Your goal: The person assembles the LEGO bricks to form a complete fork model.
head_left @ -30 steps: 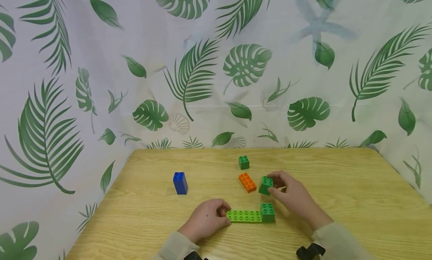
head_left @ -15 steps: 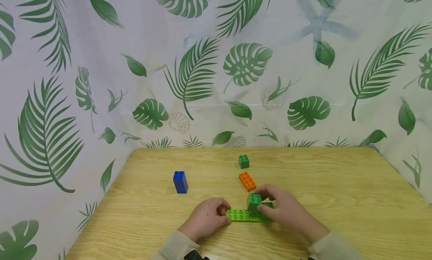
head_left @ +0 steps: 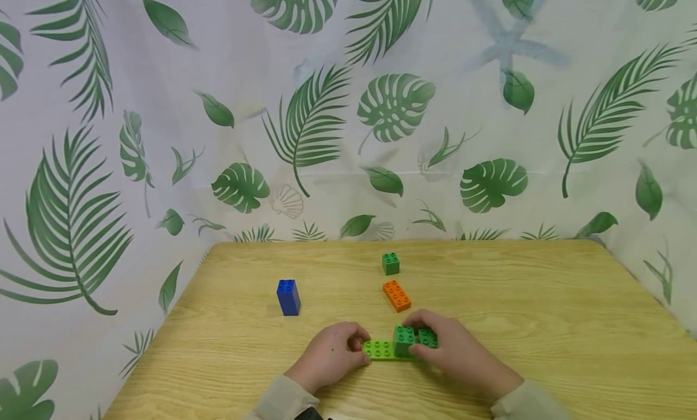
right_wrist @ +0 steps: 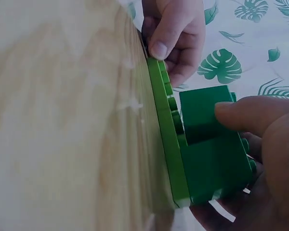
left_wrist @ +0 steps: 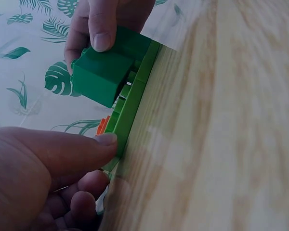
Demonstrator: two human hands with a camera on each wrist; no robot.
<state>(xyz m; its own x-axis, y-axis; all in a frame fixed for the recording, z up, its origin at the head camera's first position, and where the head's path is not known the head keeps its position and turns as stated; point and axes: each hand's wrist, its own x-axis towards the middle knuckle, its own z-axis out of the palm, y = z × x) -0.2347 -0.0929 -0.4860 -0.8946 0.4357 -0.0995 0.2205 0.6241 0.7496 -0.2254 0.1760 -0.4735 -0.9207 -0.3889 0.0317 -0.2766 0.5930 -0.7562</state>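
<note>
A flat light green strip of toy building bricks (head_left: 378, 350) lies on the table, its left end pinched between the thumb and fingers of my left hand (head_left: 333, 356). On its right end sits a dark green brick (right_wrist: 216, 168). My right hand (head_left: 463, 354) pinches another dark green brick (head_left: 404, 341) over the strip, just left of the seated one. In the left wrist view this held brick (left_wrist: 102, 76) is slightly tilted, with a gap between its underside and the strip's studs. The right hand partly hides the seated brick in the head view.
An orange brick (head_left: 397, 296) lies behind the strip, with a small green brick (head_left: 391, 263) farther back. To the left stands a tall blue block (head_left: 288, 298). A leaf-patterned curtain (head_left: 337, 135) hangs behind the wooden table (head_left: 544, 299).
My right hand has carried the dark green brick left and toward me, from beside the orange brick to over the light green strip. The left hand keeps its grip on the strip's end.
</note>
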